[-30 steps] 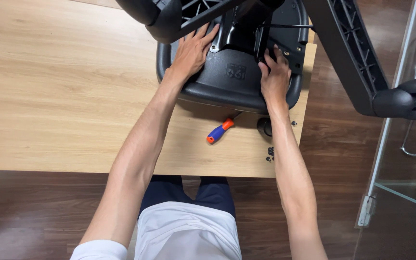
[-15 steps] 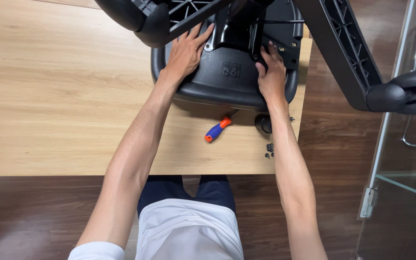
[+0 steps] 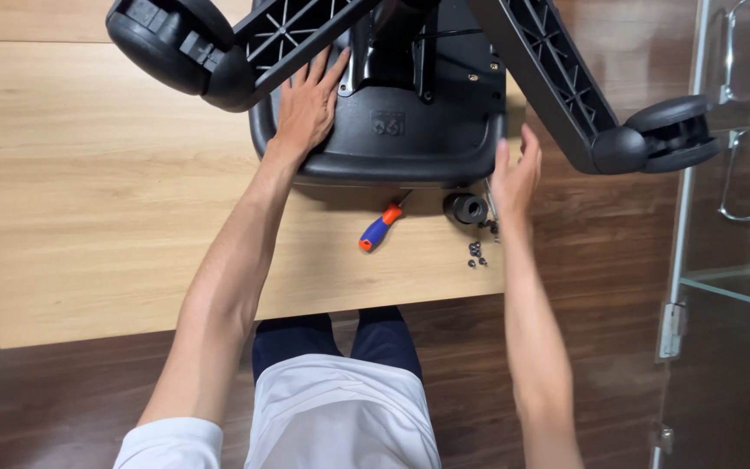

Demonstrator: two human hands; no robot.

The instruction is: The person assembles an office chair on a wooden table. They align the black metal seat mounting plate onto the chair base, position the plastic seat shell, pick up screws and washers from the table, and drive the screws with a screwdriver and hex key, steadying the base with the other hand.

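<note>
Black upturned chair seat (image 3: 392,130) at worktop's (image 3: 88,191) far right corner, left hand (image 3: 305,108) flat steadying it, right hand (image 3: 514,178) open, released beside it.

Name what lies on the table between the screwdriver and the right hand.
In the head view, a short black cylinder lies between the screwdriver and the right hand.

Chair base (image 3: 557,78): the spoked legs run off the top edge, their hub out of view.
Seat underside (image 3: 392,130): its far part is cut by the top edge and crossed by a leg.
Right hand (image 3: 516,174): motion-blurred, fingers indistinct, whether it touches the seat cannot be told.
Screwdriver (image 3: 380,230): only the orange-and-blue handle shows clearly, the tip lost in the seat's shadow.
Small dark fasteners (image 3: 476,252): too small to tell their kind.
Left caster (image 3: 162,39): clipped at the top edge.
</note>
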